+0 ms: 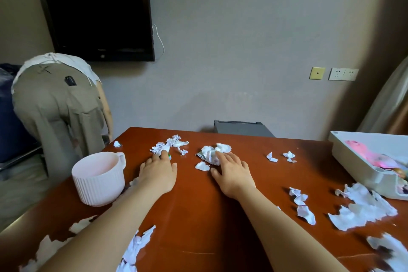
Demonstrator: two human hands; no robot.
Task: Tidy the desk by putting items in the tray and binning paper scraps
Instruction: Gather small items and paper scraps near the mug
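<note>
Torn white paper scraps lie all over the reddish-brown desk (189, 201). My left hand (159, 172) lies palm down at mid-desk, its fingertips touching a crumpled scrap cluster (169, 144). My right hand (233, 171) lies palm down too, fingers reaching onto a bigger crumpled wad (213, 151). A small scrap (202, 166) sits between the hands. More scraps lie at the right (362, 207), centre right (303, 204) and along the near edge (134, 247). A white tray (353, 159) stands at the right edge with pink items (366, 152) inside.
A ribbed pale pink mug (99, 178) stands just left of my left forearm. Behind the desk's far edge is a grey bin (241, 128). A chair draped with a khaki garment (57, 104) stands at the far left under a wall television (97, 15).
</note>
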